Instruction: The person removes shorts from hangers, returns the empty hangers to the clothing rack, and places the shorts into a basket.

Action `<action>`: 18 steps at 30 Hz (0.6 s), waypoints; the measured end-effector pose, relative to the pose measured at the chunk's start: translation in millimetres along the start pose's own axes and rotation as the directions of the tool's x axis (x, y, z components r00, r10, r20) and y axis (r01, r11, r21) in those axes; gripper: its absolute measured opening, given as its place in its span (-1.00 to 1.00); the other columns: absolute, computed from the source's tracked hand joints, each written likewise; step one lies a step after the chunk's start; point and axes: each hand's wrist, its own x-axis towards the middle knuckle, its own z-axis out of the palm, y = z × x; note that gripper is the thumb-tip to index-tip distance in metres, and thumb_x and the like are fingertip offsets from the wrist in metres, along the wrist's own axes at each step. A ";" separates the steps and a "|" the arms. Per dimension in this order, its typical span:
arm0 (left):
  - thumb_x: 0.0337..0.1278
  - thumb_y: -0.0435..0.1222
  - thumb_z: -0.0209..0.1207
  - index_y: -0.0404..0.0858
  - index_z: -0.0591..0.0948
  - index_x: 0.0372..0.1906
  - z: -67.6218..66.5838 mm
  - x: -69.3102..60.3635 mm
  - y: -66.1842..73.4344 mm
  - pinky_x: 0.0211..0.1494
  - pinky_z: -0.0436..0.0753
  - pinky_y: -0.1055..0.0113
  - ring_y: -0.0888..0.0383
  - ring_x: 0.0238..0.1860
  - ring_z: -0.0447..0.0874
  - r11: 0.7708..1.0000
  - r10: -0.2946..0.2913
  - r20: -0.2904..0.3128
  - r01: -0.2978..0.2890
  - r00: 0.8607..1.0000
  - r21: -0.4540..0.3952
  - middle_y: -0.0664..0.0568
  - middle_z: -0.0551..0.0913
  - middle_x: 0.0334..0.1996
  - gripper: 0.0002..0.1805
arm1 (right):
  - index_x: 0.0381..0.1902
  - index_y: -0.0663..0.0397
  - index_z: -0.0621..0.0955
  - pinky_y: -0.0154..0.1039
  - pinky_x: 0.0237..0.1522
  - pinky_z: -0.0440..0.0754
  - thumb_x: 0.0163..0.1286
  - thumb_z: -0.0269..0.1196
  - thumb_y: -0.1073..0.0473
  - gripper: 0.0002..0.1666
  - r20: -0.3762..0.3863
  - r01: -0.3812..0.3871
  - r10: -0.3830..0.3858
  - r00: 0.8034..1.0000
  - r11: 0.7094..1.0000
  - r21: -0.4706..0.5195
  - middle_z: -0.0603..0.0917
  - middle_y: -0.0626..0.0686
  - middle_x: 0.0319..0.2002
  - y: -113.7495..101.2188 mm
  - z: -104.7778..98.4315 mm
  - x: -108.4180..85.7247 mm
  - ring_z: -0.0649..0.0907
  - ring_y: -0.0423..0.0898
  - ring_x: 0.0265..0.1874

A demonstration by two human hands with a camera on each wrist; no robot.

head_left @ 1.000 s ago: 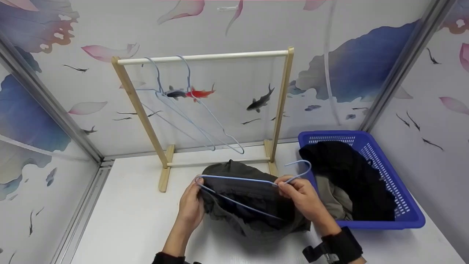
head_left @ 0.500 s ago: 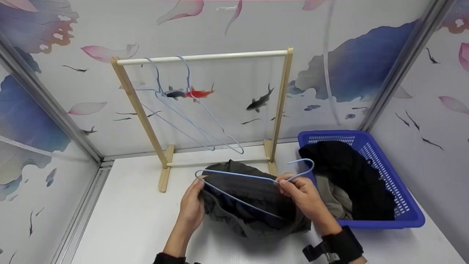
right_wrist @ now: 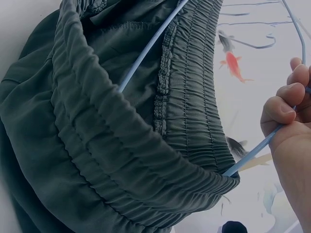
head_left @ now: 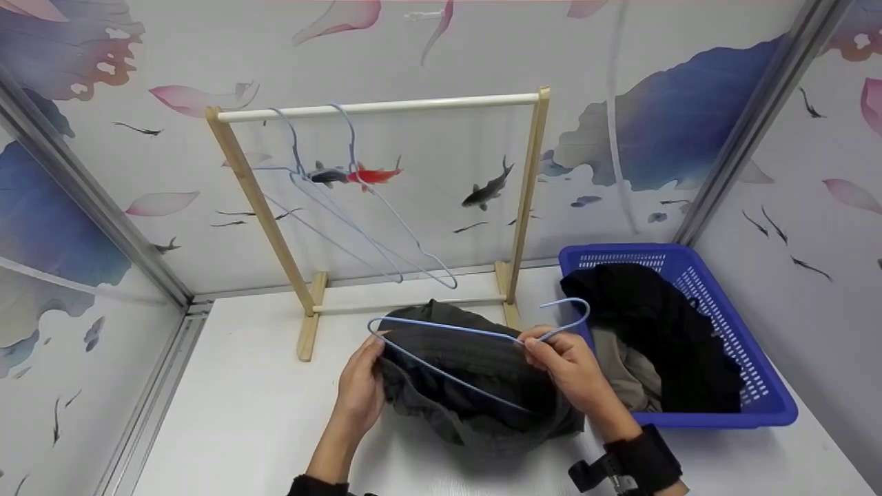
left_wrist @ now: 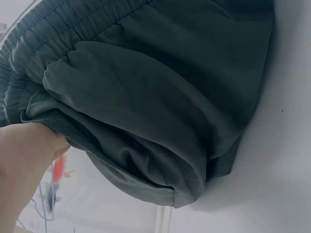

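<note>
Dark grey-green shorts (head_left: 493,434) with a gathered elastic waistband are bunched on the white table, waist opening upward. My left hand (head_left: 360,386) grips the waistband at its left end; in the left wrist view the fingertips are hidden by the shorts (left_wrist: 136,92). A blue wire hanger (head_left: 448,327) lies tilted across the opening, its lower wire running down inside. My right hand (head_left: 568,365) pinches the hanger at its neck, just below the hook. One hanger corner stands above my left fingertips. In the right wrist view, the hanger passes inside the waistband (right_wrist: 97,131).
A wooden rack with a white bar (head_left: 441,105) stands behind the shorts, with two blue hangers (head_left: 351,138) on its left part. At right, a blue perforated basket (head_left: 716,420) contains a black garment (head_left: 654,324) and a beige-grey cloth (head_left: 623,372). Patterned panels enclose the table (head_left: 227,413).
The hanger's left corner has risen slightly and shifted left above my left fingertips, and its hook has moved slightly right. Over the last half second, both hands stay almost still.
</note>
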 end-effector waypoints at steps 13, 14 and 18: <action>0.68 -0.23 -0.25 -0.60 0.23 0.45 -3.3 -0.5 -1.1 0.66 -0.07 0.13 -0.06 0.65 -0.15 1.000 -0.002 0.029 0.002 1.000 -0.020 -0.35 0.04 0.60 -0.44 | -0.19 0.56 0.65 -0.44 -0.35 0.54 0.53 0.14 0.42 -0.79 -0.075 -0.068 0.067 0.995 0.998 -0.016 0.62 -0.06 -0.45 2.0 1.5 2.5 0.56 -0.27 -0.45; 0.68 -0.21 -0.23 -0.59 0.28 0.41 -3.7 -0.7 -1.0 0.65 -0.04 0.15 -0.04 0.64 -0.11 1.000 -0.003 0.025 0.004 1.000 -0.019 -0.33 0.08 0.59 -0.46 | -0.19 0.57 0.65 -0.43 -0.35 0.54 0.53 0.14 0.42 -0.79 -0.073 -0.070 0.068 0.995 0.997 -0.016 0.62 -0.05 -0.45 2.6 0.8 2.4 0.56 -0.26 -0.45; 0.69 -0.19 -0.22 -0.58 0.31 0.38 -5.2 -0.9 -0.5 0.64 0.00 0.19 -0.05 0.64 -0.10 1.000 -0.002 0.027 0.003 1.000 -0.018 -0.33 0.09 0.58 -0.47 | -0.17 0.55 0.66 -0.40 -0.34 0.60 0.55 0.14 0.39 -0.77 -0.044 -0.063 0.061 0.997 0.997 -0.038 0.64 -0.02 -0.42 3.9 -2.9 2.5 0.59 -0.24 -0.44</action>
